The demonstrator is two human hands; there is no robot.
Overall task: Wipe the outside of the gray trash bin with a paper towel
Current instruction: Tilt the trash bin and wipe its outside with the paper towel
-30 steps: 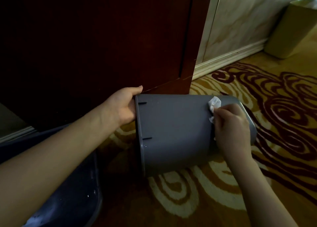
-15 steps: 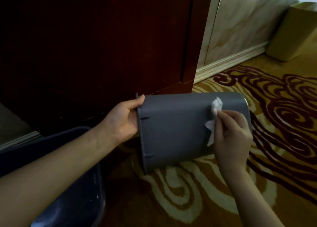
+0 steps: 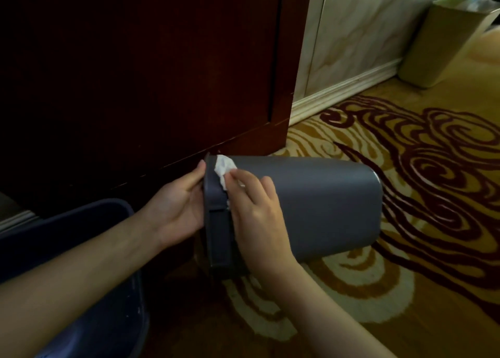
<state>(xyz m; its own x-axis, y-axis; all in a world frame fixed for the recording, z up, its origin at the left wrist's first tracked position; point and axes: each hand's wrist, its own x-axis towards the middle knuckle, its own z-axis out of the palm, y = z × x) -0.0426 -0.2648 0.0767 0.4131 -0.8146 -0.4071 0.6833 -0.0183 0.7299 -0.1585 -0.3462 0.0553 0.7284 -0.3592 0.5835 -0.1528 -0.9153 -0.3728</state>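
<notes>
The gray trash bin (image 3: 324,206) is held on its side above the carpet, its rim pointing left and its base to the right. My left hand (image 3: 178,209) grips the rim at the bin's left end. My right hand (image 3: 254,217) presses a crumpled white paper towel (image 3: 224,168) against the bin's outer wall just beside the rim, near its top edge. Most of the towel is hidden under my fingers.
A dark wooden cabinet (image 3: 135,73) stands right behind the bin. A dark blue tub (image 3: 94,290) sits at the lower left under my left forearm. A beige bin (image 3: 443,41) stands by the marble wall at the far right. Patterned carpet (image 3: 405,276) spreads to the right.
My right hand has slid the paper towel leftward along the bin's wall, from near the base to the rim. The bin has turned a little in my left hand.
</notes>
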